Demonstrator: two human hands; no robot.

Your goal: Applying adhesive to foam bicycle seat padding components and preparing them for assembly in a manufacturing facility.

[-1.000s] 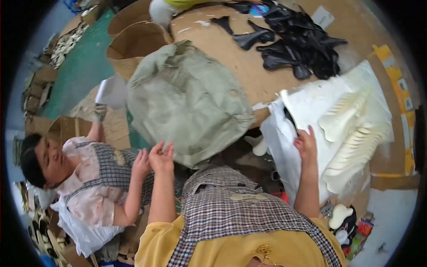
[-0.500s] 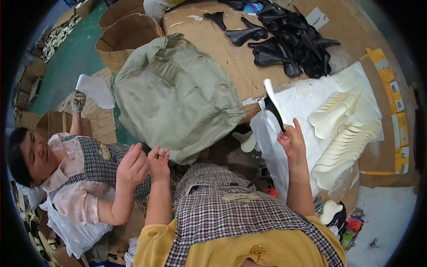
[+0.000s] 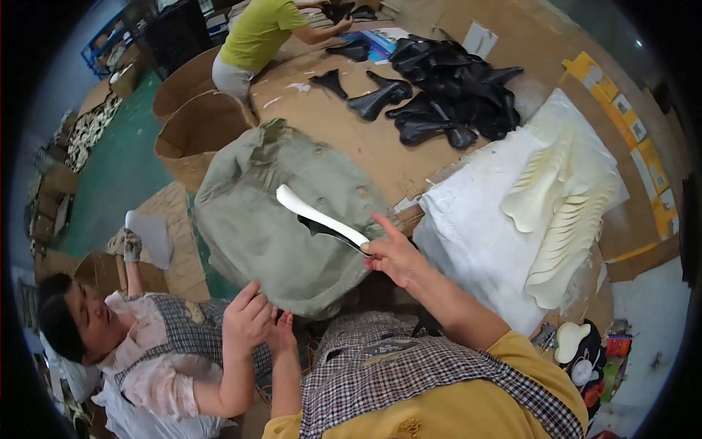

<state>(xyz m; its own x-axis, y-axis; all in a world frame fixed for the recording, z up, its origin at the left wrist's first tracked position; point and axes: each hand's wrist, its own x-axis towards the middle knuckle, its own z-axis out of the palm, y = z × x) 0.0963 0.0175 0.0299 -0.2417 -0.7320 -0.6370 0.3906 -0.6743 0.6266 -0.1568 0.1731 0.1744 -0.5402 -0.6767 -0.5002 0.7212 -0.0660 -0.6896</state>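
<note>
My right hand (image 3: 395, 256) grips the near end of a bicycle saddle pad (image 3: 318, 212), white on top with a black underside, seen almost edge-on. It hangs over a grey-green woven sack (image 3: 285, 234), its narrow white part pointing up and left. The index finger stretches past it. My left hand (image 3: 281, 335) is low by the sack's front edge, fingers loosely apart, with nothing seen in it. A co-worker's bare hand (image 3: 247, 318) overlaps it in view and partly hides it. At right, several cream saddle pads (image 3: 574, 227) lie nested on a white sheet (image 3: 468, 234).
Black saddle pieces (image 3: 453, 91) are heaped on the cardboard-covered table (image 3: 292, 110). The co-worker (image 3: 164, 329) at left raises a white flat piece (image 3: 152, 238) in a gloved hand. Another person (image 3: 259, 36) works at the far end. Cardboard boxes (image 3: 197, 135) stand beyond the sack.
My right hand has swung left from the white sheet with the saddle pad, now over the sack. The view has shifted, showing the far person. My left hand stays near the co-worker's hand.
</note>
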